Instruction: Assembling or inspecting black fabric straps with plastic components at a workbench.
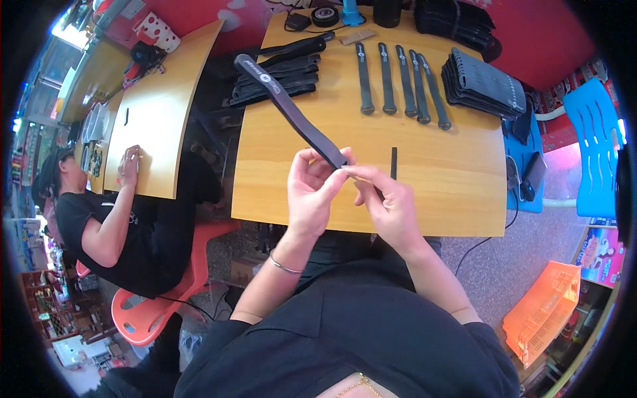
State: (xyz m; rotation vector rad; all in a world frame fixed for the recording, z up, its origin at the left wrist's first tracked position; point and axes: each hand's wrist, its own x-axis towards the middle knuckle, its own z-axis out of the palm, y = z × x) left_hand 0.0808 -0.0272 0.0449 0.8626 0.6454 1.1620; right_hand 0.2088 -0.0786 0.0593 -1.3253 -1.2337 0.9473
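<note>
A long dark grey strap (292,113) with pale printing near its rounded far end slants up and left over the table. Its near end sits between the fingers of my left hand (308,202), which is closed on it. My right hand (391,209) meets the same end, thumb and index finger pinched at its tip; small details there are hidden by the fingers. Just beyond my right hand, a short black strip (394,162) lies on the wooden table (451,179). Several similar straps (403,83) lie side by side farther back.
Stacked grey straps (484,83) sit at the table's right, a dark pile (279,76) at its left. Black bundles (454,23) and a tape roll (325,16) are behind. Blue chairs (590,146) and an orange crate (543,312) stand right; a seated person (109,225) is left.
</note>
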